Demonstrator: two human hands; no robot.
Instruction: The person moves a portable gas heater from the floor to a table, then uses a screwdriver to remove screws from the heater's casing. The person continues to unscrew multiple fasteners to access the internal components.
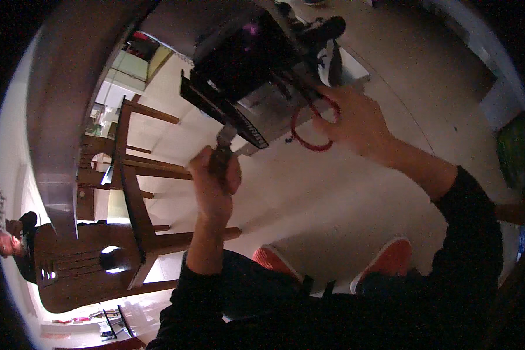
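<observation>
Starting at the far left, a person (14,245) sits low at the rim of the view, beside a wooden chair (128,192) whose seat and rungs bend with the lens; both stand well apart from the work. Next comes the left hand (214,178), raised in front of the body with its grip pressed tight around a dark-handled tool, seemingly pliers (223,149), whose metal nose points up to the lower edge of a dark device (245,76). That hold looks meant to bring the tool's tip squarely onto the underside. The device is boxy, black on its upper body with a grey metallic face below and a ribbed dark strip along one edge; it hangs above the pale floor (332,192), between the two hands. A red cable (309,125) loops out beneath it. The right hand (356,119) rests against the device's side, fingers bent about the red loop, apparently steadying it. Below, two orange shoes (391,259) show over dark trousers.
</observation>
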